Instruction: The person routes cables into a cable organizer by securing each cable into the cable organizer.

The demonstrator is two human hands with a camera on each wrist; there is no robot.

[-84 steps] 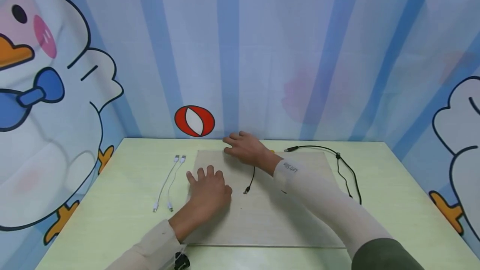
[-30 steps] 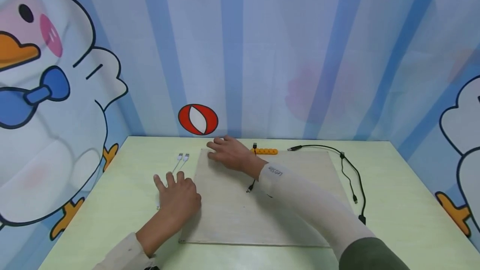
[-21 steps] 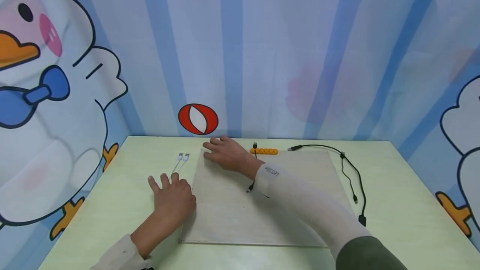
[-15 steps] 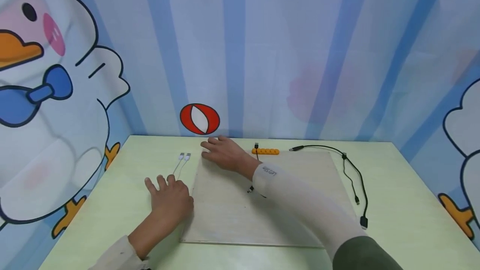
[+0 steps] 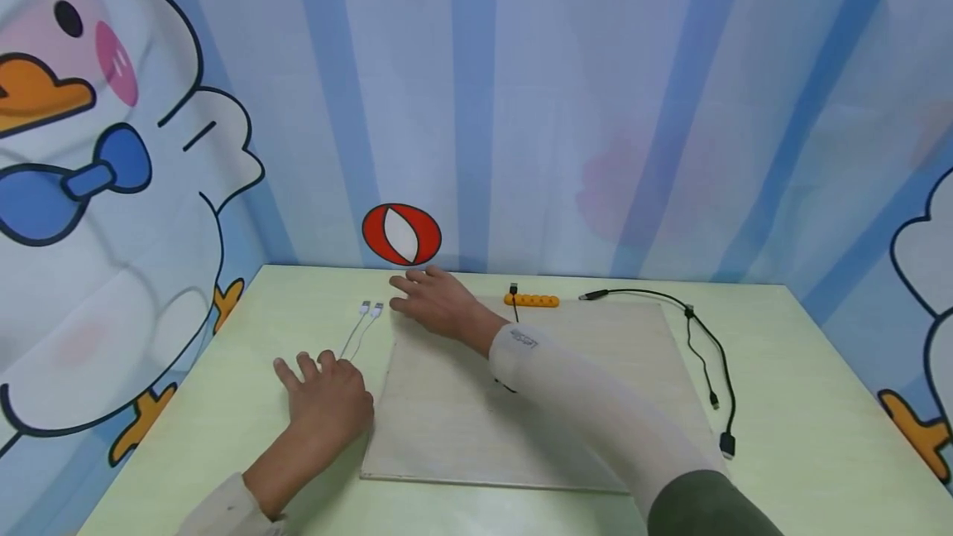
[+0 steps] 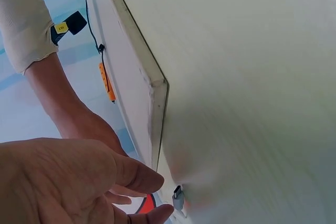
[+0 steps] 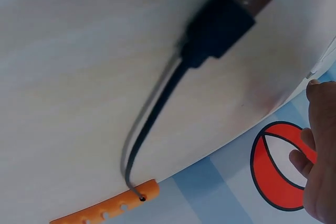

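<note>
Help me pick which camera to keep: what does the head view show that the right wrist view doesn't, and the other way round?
Only the head view: the left hand, and the branching black cable on the right of the table.

Only the right wrist view: the near plug of the short black cable, in close-up with its metal tip; in the head view, the right sleeve seems to cover it.

Both: the right hand, the orange clip with part of the short black cable, and the red-and-white oval on the backdrop.
</note>
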